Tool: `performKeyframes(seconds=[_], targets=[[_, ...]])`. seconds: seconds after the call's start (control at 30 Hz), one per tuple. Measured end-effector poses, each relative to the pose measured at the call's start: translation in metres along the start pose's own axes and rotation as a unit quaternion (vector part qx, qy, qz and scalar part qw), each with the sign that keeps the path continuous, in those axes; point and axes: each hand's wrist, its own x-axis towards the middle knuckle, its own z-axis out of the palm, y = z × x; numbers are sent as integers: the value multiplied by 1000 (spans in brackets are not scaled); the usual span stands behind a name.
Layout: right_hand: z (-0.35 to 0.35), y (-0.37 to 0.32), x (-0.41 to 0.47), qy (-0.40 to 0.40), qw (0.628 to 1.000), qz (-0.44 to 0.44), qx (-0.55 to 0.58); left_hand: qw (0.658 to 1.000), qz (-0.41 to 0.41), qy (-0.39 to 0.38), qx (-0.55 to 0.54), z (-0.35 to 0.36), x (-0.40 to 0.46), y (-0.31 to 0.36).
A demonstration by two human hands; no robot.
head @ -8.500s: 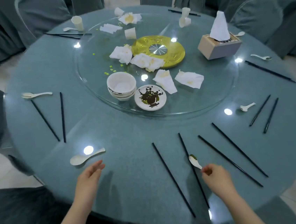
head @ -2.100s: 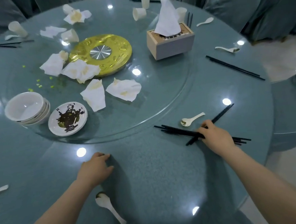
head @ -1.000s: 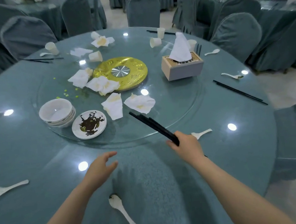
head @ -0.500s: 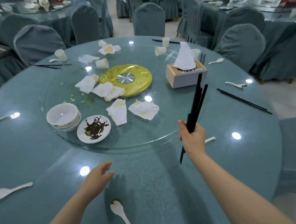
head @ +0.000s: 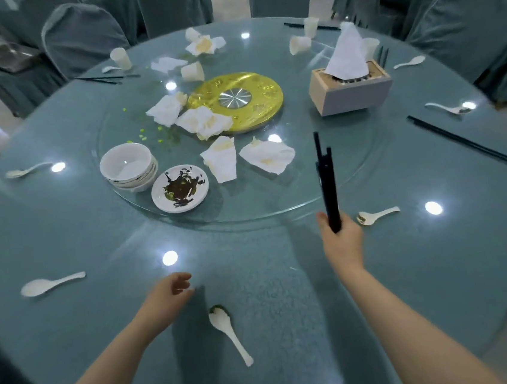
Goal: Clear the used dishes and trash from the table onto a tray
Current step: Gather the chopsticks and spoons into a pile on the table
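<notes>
Gripping a bundle of black chopsticks upright, the right hand has its fingers clamped around the lower ends, likely to keep them gathered. Left hand hovers over the tabletop, fingers loosely curled and holding nothing, a soiled spoon just below them.

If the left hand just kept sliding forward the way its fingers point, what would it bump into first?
Probably nothing soon: the left hand points right across bare table toward the right hand, which grips the chopsticks. Depth is unclear.
</notes>
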Motion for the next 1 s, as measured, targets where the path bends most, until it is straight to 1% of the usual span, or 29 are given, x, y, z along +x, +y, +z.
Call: performKeyframes(seconds=[0.13,0.2,0.3,0.53,0.6,0.73,0.8,0.9,1.0], targets=[[14,-2,-13,-103,983,-21,-149,1000,-15,10,-9,-10,-6,-18],[22,-7,-25,-144,972,-25,-185,1000,-21,13,-17,-16,-8,-28],[33,-13,-43,-185,956,-11,-229,999,-21,18,-28,-26,-10,-43],[61,-25,-102,-275,905,64,-319,999,-9,1,-51,-62,-12,-87],[69,-24,-122,-286,893,86,-337,998,-4,5,-61,-74,-11,-102],[73,-23,-159,-273,894,140,-325,999,26,0,-39,-103,-5,-132],[72,-23,-175,-286,886,154,-331,998,43,6,-34,-118,3,-147],[74,-22,-194,-293,869,155,-366,997,54,46,10,-141,16,-166],[81,-25,-207,-266,859,156,-409,992,82,89,38,-162,31,-180]])
